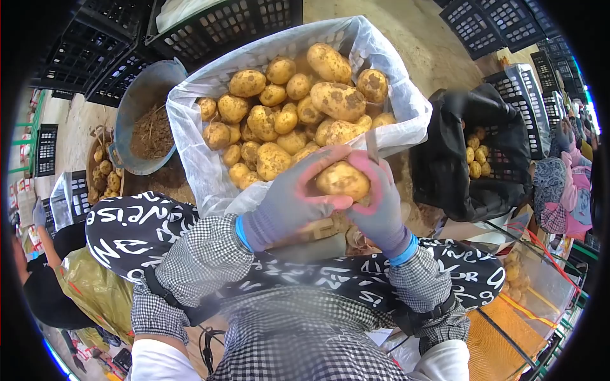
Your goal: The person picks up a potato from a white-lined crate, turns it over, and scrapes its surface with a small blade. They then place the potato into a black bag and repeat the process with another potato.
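A mud-smeared potato [343, 180] is held between my two gloved hands, above the near edge of a crate. My left hand [295, 197] curls around its left side, with fingers over the top and thumb below. My right hand [380, 206] is closed at the potato's right side. From its fingers a narrow flat blade [372, 146] points up; its handle is hidden. Right behind the hands stands the crate lined with white cloth [184, 120], heaped with potatoes [273, 162], several with dirt patches.
A blue-grey tub [124, 105] with soil and dry stalks stands left of the crate. On the right is a black-lined crate [438, 165] with small potatoes [476, 155]. Black crates [222, 32] are stacked behind. Other people [562, 178] are at the far right and left.
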Tool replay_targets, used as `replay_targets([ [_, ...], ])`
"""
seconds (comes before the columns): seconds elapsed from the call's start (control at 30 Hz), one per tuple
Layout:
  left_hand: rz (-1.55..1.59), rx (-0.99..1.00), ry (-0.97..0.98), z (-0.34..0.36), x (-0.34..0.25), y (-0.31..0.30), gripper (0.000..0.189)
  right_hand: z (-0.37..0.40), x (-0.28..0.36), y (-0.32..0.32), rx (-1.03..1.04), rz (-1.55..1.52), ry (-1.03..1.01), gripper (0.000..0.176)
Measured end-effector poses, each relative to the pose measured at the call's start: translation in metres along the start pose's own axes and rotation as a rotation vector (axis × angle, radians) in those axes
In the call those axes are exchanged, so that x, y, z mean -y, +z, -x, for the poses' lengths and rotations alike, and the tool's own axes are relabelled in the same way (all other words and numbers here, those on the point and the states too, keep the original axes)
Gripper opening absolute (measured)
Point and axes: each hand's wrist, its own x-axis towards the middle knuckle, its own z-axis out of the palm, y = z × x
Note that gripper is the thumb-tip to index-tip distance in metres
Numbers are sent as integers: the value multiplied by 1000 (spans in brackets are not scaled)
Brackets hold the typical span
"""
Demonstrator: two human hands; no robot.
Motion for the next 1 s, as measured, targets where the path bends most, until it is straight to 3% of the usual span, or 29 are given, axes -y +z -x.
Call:
replay_targets([
  [0.07,-143,-24,62,-1,-2,2,71,1,-11,4,-17,166,-127,66],
  [0.17,16,-3,52,2,-3,0,67,3,-16,1,18,337,-230,63],
  [0.27,649,-52,-323,-1,-8,-8,57,5,-3,-3,8,354,-110,62],
  [0.33,376,-119,-366,-11,11,-26,49,-6,19,-17,-140,303,61,60],
  [0.37,239,-151,-388,-19,28,-40,44,-11,17,-29,-313,174,224,58],
  [0.43,-465,-265,-131,-43,72,-78,42,-21,4,-65,-659,-236,477,51],
  [0.5,-972,-295,-172,-59,62,-87,49,-15,-41,-132,-846,-472,626,46],
  [0.57,-1088,-222,-306,-78,74,-87,53,19,-112,-187,-970,-775,381,46],
  [0.63,-1173,-203,-423,-90,106,-85,62,54,-158,-220,-719,152,309,43],
  [0.73,-996,-133,-353,-104,130,-114,69,36,-124,-210,-984,-728,409,41],
  [0.77,-229,-101,-568,-102,130,-120,65,22,-95,-182,-937,-683,388,41],
  [0.87,200,-55,-555,-74,54,-99,53,-15,-13,-110,-636,-439,410,39],
  [0.97,580,173,-545,-55,25,-85,47,-18,9,-59,-282,-329,533,38],
  [1.0,643,186,-528,-50,19,-74,47,-18,14,-49,-180,-219,476,41],
])
